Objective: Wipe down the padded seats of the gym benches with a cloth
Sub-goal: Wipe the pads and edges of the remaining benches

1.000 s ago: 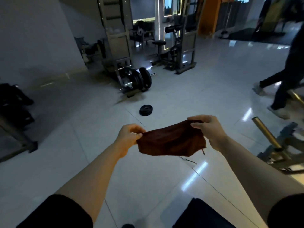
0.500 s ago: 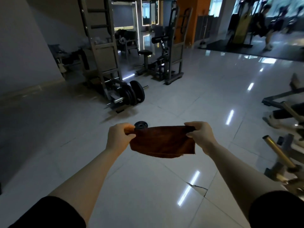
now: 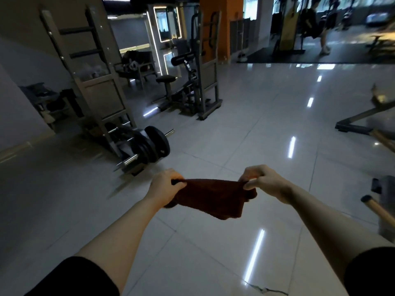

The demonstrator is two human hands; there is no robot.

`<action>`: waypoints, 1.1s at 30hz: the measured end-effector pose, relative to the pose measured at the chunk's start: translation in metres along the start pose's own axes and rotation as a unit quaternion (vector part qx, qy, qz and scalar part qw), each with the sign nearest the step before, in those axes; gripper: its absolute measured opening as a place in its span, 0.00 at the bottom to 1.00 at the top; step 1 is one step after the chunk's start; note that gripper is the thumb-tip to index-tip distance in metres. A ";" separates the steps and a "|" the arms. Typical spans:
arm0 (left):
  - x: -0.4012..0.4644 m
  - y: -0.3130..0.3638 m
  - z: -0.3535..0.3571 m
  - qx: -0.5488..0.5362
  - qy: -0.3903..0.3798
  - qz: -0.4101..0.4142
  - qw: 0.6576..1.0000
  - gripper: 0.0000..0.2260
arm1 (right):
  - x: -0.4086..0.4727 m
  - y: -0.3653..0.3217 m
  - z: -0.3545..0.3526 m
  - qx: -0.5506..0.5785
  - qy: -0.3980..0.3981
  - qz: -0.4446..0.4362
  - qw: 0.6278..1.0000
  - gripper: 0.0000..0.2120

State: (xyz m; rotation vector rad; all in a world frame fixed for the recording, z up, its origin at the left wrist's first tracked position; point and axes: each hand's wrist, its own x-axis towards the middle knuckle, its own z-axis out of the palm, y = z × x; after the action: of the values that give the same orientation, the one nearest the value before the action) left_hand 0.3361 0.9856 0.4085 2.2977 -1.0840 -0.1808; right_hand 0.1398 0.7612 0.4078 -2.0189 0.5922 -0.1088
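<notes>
2 bare forearms, short black sleeves ending near the elbows, left grip (image 3: 165,185), right grip (image 3: 264,181)

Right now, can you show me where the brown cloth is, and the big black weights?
brown cloth (image 3: 213,196), head view, middle of the hanging fabric.
black weights (image 3: 157,142), head view, face of the outermost plate on the bar.

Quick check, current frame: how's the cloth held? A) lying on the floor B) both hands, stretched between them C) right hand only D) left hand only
B: the left hand and right hand each pinch an upper corner of the brown cloth, which hangs between them above the tiled floor.
</notes>
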 end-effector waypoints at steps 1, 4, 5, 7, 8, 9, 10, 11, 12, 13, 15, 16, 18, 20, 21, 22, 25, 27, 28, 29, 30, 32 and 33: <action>0.024 0.009 0.008 -0.011 -0.015 -0.010 1.000 0.05 | 0.012 0.004 -0.016 0.037 0.007 0.008 0.999 0.03; 0.091 0.038 0.044 -0.104 -0.037 -0.060 0.992 0.10 | 0.044 0.024 -0.053 0.114 0.108 0.045 0.987 0.11; 0.111 0.050 0.061 -0.134 -0.038 -0.076 0.987 0.10 | 0.054 0.033 -0.062 0.128 0.147 0.063 0.979 0.12; 0.149 0.078 0.100 -0.190 -0.046 -0.092 0.976 0.10 | 0.073 0.055 -0.077 0.145 0.203 0.097 0.964 0.13; 0.168 0.095 0.123 -0.235 -0.063 -0.096 0.965 0.08 | 0.082 0.068 -0.085 0.163 0.224 0.110 0.955 0.13; 0.182 0.117 0.143 -0.274 -0.091 -0.099 0.952 0.07 | 0.090 0.079 -0.093 0.187 0.241 0.118 0.945 0.13; 0.197 0.138 0.166 -0.302 -0.126 -0.096 0.940 0.06 | 0.098 0.091 -0.103 0.212 0.259 0.127 0.934 0.13; 0.209 0.156 0.188 -0.318 -0.158 -0.083 0.931 0.06 | 0.104 0.103 -0.113 0.234 0.279 0.140 0.921 0.13; 0.221 0.175 0.210 -0.332 -0.189 -0.065 0.922 0.05 | 0.110 0.116 -0.125 0.257 0.301 0.156 0.905 0.12; 0.229 0.195 0.228 -0.349 -0.223 -0.041 0.909 0.06 | 0.114 0.127 -0.139 0.282 0.323 0.168 0.888 0.11; 0.247 0.229 0.262 -0.394 -0.310 -0.006 0.865 0.08 | 0.117 0.149 -0.170 0.327 0.362 0.194 0.851 0.08; 0.254 0.244 0.276 -0.422 -0.354 -0.006 0.835 0.10 | 0.116 0.159 -0.186 0.339 0.382 0.210 0.834 0.08; 0.269 0.270 0.304 -0.449 -0.446 -0.006 0.774 0.12 | 0.110 0.180 -0.216 0.332 0.433 0.241 0.802 0.13; 0.286 0.294 0.337 -0.422 -0.501 0.026 0.755 0.10 | 0.099 0.202 -0.243 0.292 0.489 0.266 0.778 0.13; 0.294 0.304 0.355 -0.402 -0.504 0.043 0.763 0.09 | 0.093 0.214 -0.254 0.279 0.512 0.281 0.762 0.14; 0.301 0.315 0.373 -0.379 -0.490 0.057 0.783 0.09 | 0.086 0.227 -0.264 0.277 0.529 0.294 0.747 0.15; 0.320 0.350 0.429 -0.285 -0.441 0.143 0.839 0.14 | 0.061 0.272 -0.293 0.253 0.518 0.331 0.747 0.15; 0.332 0.376 0.467 -0.199 -0.485 0.250 0.814 0.22 | 0.043 0.304 -0.317 0.245 0.459 0.351 0.778 0.15; 0.338 0.391 0.488 -0.150 -0.511 0.299 0.792 0.23 | 0.033 0.319 -0.329 0.249 0.429 0.352 0.794 0.15; 0.344 0.407 0.509 -0.110 -0.531 0.331 0.772 0.21 | 0.025 0.334 -0.342 0.247 0.402 0.353 0.808 0.15; 0.347 0.420 0.529 -0.083 -0.550 0.344 0.756 0.17 | 0.016 0.351 -0.352 0.240 0.385 0.356 0.817 0.14; 0.352 0.448 0.567 -0.057 -0.573 0.354 0.737 0.10 | 0.002 0.388 -0.376 0.221 0.363 0.365 0.828 0.14; 0.354 0.460 0.583 -0.047 -0.584 0.352 0.730 0.09 | -0.004 0.405 -0.388 0.211 0.351 0.374 0.832 0.15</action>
State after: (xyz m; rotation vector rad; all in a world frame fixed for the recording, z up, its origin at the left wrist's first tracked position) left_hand 0.0576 0.2320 0.2312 1.3256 -2.3536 -1.4361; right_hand -0.1330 0.2935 0.2622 -1.1541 1.6287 -0.4701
